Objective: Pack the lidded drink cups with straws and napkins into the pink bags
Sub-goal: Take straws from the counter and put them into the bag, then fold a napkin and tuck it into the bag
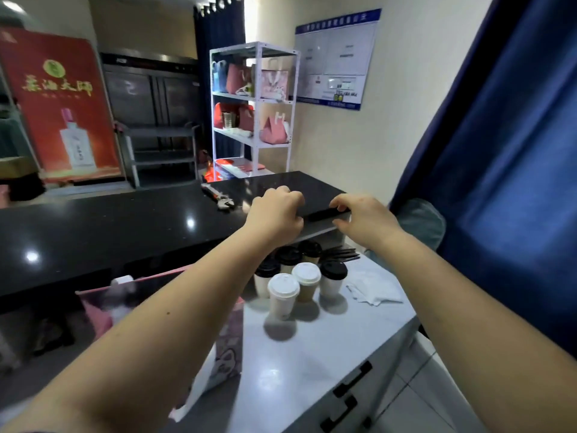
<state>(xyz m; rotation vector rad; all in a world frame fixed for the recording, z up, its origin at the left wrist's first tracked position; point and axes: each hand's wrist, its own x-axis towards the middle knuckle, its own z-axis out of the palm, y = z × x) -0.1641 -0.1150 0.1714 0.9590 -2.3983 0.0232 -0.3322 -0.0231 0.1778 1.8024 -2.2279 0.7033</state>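
1. Left hand [274, 212] and right hand [363, 220] are both up at the near edge of the black counter [93, 232], by its right corner. A dark flat thing [321, 214] lies between them.
2. Right hand: fingers curled over that thing's right end, thumb underneath, which reads as a pinch. Left hand: fingers curled at its left end. Whether it is holding or only touching, cannot tell.
3. Cups [283, 295]: six, lidded, upright, bunched at the far edge of the white counter [296, 370], below the hands. None is held.
4. Straws [340, 254]: black, lying at the far right corner, just behind the cups. Napkins [374, 289]: flat near the right edge, beside the cups.
5. Pink bag [229, 348]: stands open at the left edge of the white counter, apart from the cups. Its inside is not visible.
6. Judgement: packing looks unstarted, and the hands are busy with something off-task.
7. To do it well:
   - Free both hands first.
   - Grip a cup by its body, not its lid.
   - Keep it upright and lower it straight into the bag while the other hand holds the mouth open.
   - Slip straws and napkins in beside the cups afterwards, so nothing tips.
8. Wrench [218, 198]: further left on the black counter, irrelevant.
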